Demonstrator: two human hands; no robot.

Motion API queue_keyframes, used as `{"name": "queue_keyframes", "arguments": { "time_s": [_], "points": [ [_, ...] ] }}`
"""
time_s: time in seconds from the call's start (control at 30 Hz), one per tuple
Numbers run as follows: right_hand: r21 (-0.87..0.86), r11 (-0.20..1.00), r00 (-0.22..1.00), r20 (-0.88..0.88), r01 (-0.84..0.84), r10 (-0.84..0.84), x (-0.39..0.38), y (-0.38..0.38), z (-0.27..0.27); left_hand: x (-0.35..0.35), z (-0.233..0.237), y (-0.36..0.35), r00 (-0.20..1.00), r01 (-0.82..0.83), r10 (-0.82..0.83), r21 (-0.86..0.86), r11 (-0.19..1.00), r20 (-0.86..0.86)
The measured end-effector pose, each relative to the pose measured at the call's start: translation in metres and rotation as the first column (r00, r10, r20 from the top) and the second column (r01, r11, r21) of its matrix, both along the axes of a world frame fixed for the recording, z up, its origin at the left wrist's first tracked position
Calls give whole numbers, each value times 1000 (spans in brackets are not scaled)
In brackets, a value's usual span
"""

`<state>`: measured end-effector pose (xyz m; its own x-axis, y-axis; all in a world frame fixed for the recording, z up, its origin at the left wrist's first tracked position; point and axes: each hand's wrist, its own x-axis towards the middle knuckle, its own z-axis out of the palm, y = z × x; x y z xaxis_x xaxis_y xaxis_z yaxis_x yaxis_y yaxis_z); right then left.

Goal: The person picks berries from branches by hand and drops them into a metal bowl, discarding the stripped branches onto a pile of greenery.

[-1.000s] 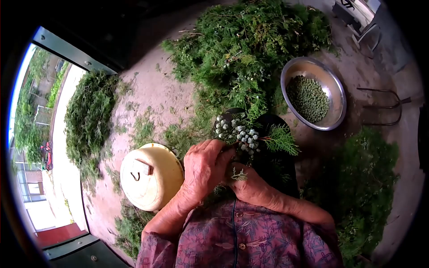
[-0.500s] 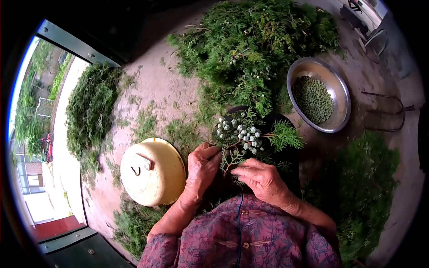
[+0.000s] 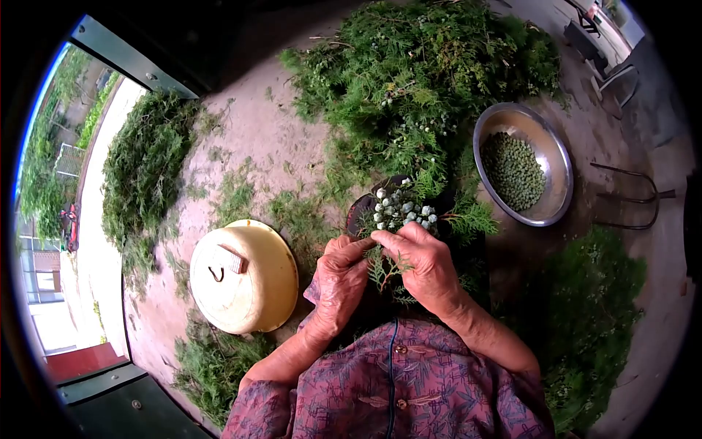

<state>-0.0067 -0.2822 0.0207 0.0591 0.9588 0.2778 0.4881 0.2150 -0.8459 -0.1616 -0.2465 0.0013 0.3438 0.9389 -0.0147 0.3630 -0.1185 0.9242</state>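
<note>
Since half a second ago the right hand (image 3: 425, 267) has climbed from the lower stem to the foot of the berry cluster, and the sprig (image 3: 404, 208) sits closer to the body. Its fingertips are pressed together, pinching the sprig just under the berries. The left hand (image 3: 340, 282) meets it there, with forefinger and thumb closed on the same stem. The sprig is flat and feathery, with scaly green fronds and a knot of small, pale blue-white, knobbly berries. It is held upright over a dark rounded shape between the hands and the big heap.

That heap of cut branches (image 3: 417, 73) is loose and bushy and fills the ground ahead. To its right is a round, shiny steel bowl (image 3: 558, 157) partly filled with green berries. An upturned cream basin (image 3: 245, 274), smooth and domed, lies just left of the left hand. More greenery (image 3: 142, 172) is piled at the far left.
</note>
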Motion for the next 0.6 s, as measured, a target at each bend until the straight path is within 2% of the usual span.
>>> {"name": "queue_keyframes", "arguments": {
  "time_s": [0.03, 0.13, 0.17, 0.23, 0.33, 0.37, 0.43, 0.47, 0.5, 0.57, 0.6],
  "points": [
    [-19, 1000, 1000, 27, -8, 8, 0, 1, 1, 0, 0, 0, 998, 16, -11, 82, 996, -58],
    [-19, 999, 999, 48, -25, 26, 2, 4, -3, 3, 1, 0, 999, 20, -13, 127, 992, -50],
    [-6, 1000, 1000, 5, -20, 20, 2, 4, -5, 4, 1, 0, 999, 21, -14, 142, 990, -51],
    [19, 1000, 997, -82, -7, 8, 2, 4, -9, 4, 1, 2, 999, 22, -19, 113, 993, -29],
    [109, 992, 994, -94, 58, -48, -1, 7, -16, 2, -3, 3, 1000, 23, -23, 41, 999, 2],
    [-15, 998, 976, -209, 57, -59, -1, 6, -12, 2, -5, 3, 1000, 24, -24, 13, 1000, 11],
    [-255, 967, 899, -420, 12, -122, 1, 4, 2, 2, -9, 5, 996, -1, 10, -101, 995, 84],
    [-235, 972, 859, -502, -21, -103, 4, 3, 0, 2, -9, 5, 993, -8, 27, -159, 987, 119],
    [-369, 928, 732, -647, -57, -213, 6, 1, 11, 4, -9, 5, 992, -17, 35, -143, 990, 122],
    [-250, 965, 513, -840, -81, -175, 6, 1, 0, 7, -7, 5, 990, -41, 55, -108, 993, 130],
    [-264, 961, 448, -871, -81, -202, 6, 2, 4, 7, -8, 7, 992, -26, 40, -115, 993, 116]
  ]
}}
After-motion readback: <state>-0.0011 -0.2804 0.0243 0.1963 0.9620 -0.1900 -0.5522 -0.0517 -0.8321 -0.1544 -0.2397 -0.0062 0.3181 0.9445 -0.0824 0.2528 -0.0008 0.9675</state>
